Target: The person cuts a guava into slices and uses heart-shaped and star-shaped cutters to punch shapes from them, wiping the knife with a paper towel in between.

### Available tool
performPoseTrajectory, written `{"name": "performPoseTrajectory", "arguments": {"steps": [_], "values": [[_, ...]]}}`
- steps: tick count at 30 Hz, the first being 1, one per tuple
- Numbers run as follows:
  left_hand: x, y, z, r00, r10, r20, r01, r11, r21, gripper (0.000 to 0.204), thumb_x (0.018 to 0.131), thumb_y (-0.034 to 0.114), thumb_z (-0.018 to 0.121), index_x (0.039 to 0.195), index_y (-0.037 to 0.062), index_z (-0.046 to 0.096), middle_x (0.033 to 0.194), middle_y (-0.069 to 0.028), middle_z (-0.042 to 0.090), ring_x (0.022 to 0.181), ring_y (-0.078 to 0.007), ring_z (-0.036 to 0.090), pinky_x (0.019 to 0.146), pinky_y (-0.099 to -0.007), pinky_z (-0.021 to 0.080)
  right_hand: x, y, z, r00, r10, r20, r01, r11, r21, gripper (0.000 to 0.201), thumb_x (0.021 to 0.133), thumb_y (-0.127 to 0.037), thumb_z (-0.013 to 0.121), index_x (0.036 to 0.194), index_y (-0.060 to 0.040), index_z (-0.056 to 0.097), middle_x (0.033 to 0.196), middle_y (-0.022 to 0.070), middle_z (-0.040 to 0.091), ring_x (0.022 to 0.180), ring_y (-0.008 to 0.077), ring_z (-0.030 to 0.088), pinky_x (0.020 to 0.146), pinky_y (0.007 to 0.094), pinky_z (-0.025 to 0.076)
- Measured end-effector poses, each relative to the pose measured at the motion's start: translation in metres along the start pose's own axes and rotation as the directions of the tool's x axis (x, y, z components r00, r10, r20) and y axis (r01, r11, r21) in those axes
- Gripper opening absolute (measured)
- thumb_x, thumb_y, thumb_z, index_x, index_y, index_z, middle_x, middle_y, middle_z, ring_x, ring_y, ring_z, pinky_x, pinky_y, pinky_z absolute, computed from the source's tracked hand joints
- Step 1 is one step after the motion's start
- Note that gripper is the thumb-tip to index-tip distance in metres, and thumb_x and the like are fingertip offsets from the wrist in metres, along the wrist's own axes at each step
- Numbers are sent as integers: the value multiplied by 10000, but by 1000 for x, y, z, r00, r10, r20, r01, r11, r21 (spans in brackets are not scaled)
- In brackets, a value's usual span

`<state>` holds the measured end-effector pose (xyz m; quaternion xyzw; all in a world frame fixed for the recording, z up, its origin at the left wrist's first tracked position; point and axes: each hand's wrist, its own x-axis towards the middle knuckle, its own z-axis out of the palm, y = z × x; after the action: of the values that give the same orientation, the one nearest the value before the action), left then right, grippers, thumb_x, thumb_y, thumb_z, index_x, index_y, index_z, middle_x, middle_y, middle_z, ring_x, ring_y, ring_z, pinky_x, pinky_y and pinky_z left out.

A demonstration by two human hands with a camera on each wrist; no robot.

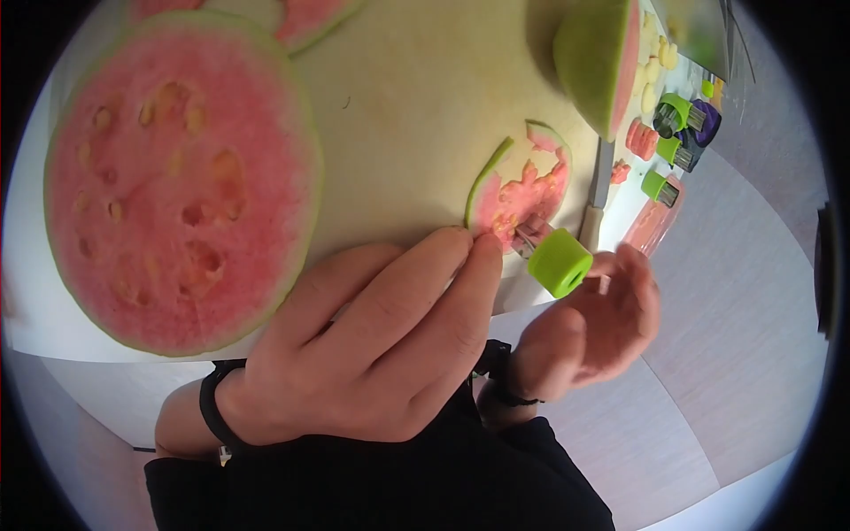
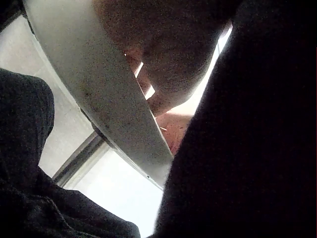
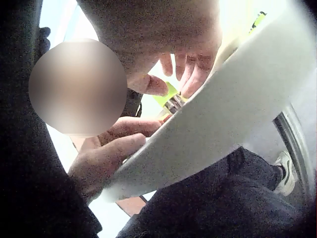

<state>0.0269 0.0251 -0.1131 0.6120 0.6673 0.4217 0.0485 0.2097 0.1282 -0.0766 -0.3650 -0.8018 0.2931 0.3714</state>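
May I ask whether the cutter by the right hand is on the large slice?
No, the cutter is at the small, cut-up slice, apart from the large slice.

Board [image 1: 398,133] lies open between slices [image 1: 186,168]; knife [image 1: 603,181] blocks beyond.

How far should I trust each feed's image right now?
Head: fisheye bending and black corners, though the green cutter and large fruit slice show clearly; left wrist: dark and grainy, the left hand in heavy shadow; right wrist: grainy, glare washing out parts, one round area blurred.
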Motion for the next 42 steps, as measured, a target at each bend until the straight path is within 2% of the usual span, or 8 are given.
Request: {"name": "performPoseTrajectory", "arguments": {"steps": [5, 8, 12, 17, 23, 33, 39, 42], "values": [[0, -4, -1, 999, 32, -36, -35, 997, -62, 167, 792, 61, 790, 956, 29, 800, 1144, -68, 780, 1019, -249, 732, 778, -340, 541, 52, -18, 8, 987, -152, -48, 145, 982, -121, 349, 1074, -260, 538, 1234, 50, 560, 914, 126, 602, 724, 147, 546, 654, 280, 435], [1, -7, 0, 995, 58, -84, -66, 993, -98, 168, 782, 39, 796, 946, 1, 788, 1137, -101, 776, 992, -272, 740, 751, -352, 567, 82, -23, 36, 982, -188, -13, 183, 971, -154, 209, 1139, -152, 471, 1155, 1, 614, 771, 6, 482, 645, 74, 399, 565, 249, 297], [0, -8, -3, 995, 30, -96, -45, 987, -155, 158, 781, 26, 796, 931, -19, 775, 1133, -120, 772, 970, -284, 747, 729, -356, 583, 89, -29, 66, 998, -7, -59, -7, 970, -242, 227, 1156, -220, 526, 1051, -29, 588, 739, -36, 460, 621, 23, 350, 545, 237, 234], [0, -7, -4, 996, 14, -84, -27, 986, -165, 143, 790, 25, 789, 923, -23, 771, 1137, -121, 771, 976, -288, 753, 728, -358, 587, 87, -14, 65, 997, -37, 62, 56, 941, -333, 258, 1166, -255, 525, 1026, -43, 568, 766, -63, 447, 680, 30, 347, 611, 229, 272], [0, -8, -10, 999, 13, -45, -20, 986, -163, 112, 815, 33, 774, 916, -16, 767, 1150, -116, 770, 978, -279, 758, 732, -356, 583, 87, -19, 69, 991, 51, 124, -24, 977, -213, 263, 1164, -259, 552, 1012, -45, 560, 777, -68, 452, 709, 33, 352, 639, 225, 288], [1, -5, -7, 999, 22, -33, -27, 989, -144, 122, 830, 25, 770, 946, -13, 759, 1154, -107, 773, 1012, -272, 750, 771, -357, 580, 86, -21, 69, 992, 53, 112, -32, 984, -176, 251, 1138, -200, 623, 964, -36, 550, 831, -57, 520, 760, 24, 404, 669, 216, 341], [1, -4, -4, 999, 26, -41, -30, 996, -81, 133, 818, 23, 790, 947, -2, 768, 1149, -95, 780, 1017, -257, 739, 785, -353, 569, 87, -20, 72, 991, 130, 28, -129, 991, -34, 245, 1144, -225, 612, 980, -47, 571, 786, -79, 511, 675, -11, 360, 586, 199, 260], [0, -5, -2, 999, 33, -41, -36, 998, -60, 135, 817, 23, 796, 948, 5, 771, 1151, -89, 781, 1031, -249, 732, 795, -350, 564, 86, -17, 77, 996, 88, 0, -88, 996, 6, 233, 1144, -232, 611, 1002, -49, 583, 763, -85, 503, 634, -18, 344, 559, 207, 237]]}}
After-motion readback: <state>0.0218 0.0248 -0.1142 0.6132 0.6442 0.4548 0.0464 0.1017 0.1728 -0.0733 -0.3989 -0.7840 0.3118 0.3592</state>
